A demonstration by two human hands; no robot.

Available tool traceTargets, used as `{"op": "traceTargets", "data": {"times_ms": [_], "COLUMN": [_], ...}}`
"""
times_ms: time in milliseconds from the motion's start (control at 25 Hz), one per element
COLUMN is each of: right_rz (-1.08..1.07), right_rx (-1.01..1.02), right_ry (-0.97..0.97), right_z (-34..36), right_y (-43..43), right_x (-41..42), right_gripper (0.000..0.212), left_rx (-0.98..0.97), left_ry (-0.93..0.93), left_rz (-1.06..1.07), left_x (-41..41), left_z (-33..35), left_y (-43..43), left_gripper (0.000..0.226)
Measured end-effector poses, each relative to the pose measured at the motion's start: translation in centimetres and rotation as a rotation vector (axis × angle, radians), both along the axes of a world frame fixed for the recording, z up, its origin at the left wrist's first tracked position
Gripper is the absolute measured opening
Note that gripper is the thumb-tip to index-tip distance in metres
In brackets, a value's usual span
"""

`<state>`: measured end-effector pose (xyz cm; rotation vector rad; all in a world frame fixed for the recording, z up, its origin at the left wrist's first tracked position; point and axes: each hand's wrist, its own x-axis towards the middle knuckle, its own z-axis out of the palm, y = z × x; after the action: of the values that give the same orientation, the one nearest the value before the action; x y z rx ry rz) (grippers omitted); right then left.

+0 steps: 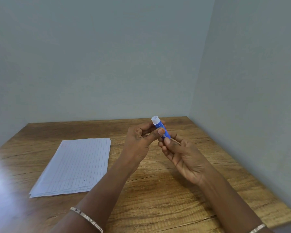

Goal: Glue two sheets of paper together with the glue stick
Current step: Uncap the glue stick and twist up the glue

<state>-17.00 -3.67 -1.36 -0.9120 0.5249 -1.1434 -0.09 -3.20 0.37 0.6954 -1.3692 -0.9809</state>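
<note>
A blue glue stick (pixel 159 126) with a white open top is held up above the wooden table, tilted with its top pointing up and left. My left hand (pixel 139 140) pinches its upper body between thumb and fingers. My right hand (pixel 183 155) grips its lower end with thumb and fingertips. No cap shows on the stick. A small stack of white lined paper sheets (pixel 76 165) lies flat on the table, left of both hands and apart from them.
The wooden table (pixel 166 199) sits in a corner between two grey walls, with its right edge running along the right wall. A thin bracelet is on each wrist. Glare brightens the table's left side.
</note>
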Motion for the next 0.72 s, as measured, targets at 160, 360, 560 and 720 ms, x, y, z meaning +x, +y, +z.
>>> {"op": "traceTargets", "data": {"times_ms": [160,360,560,720], "right_rz": [0.004,-0.031,-0.003,-0.025], "right_rx": [0.002,0.057,-0.002,0.018], "right_ry": [0.085,0.181,0.035,-0.044], "right_z": [0.24,0.28,0.27,0.16], "right_y": [0.27,0.25,0.26,0.06], "right_x": [0.33,0.74,0.2,0.11], "right_gripper": [0.024,0.049,0.045,0.037], "left_rx": [-0.023,-0.039,-0.02,-0.006], "left_ry": [-0.004,-0.03,-0.033,-0.028], "left_rz": [-0.031,-0.032,0.005,-0.013], "left_x": [0.0,-0.02,0.04,-0.06], "left_z": [0.12,0.07,-0.17,-0.13], "left_y": [-0.09,-0.15,-0.19,-0.09], "left_gripper": [0.023,0.023,0.022,0.023]}}
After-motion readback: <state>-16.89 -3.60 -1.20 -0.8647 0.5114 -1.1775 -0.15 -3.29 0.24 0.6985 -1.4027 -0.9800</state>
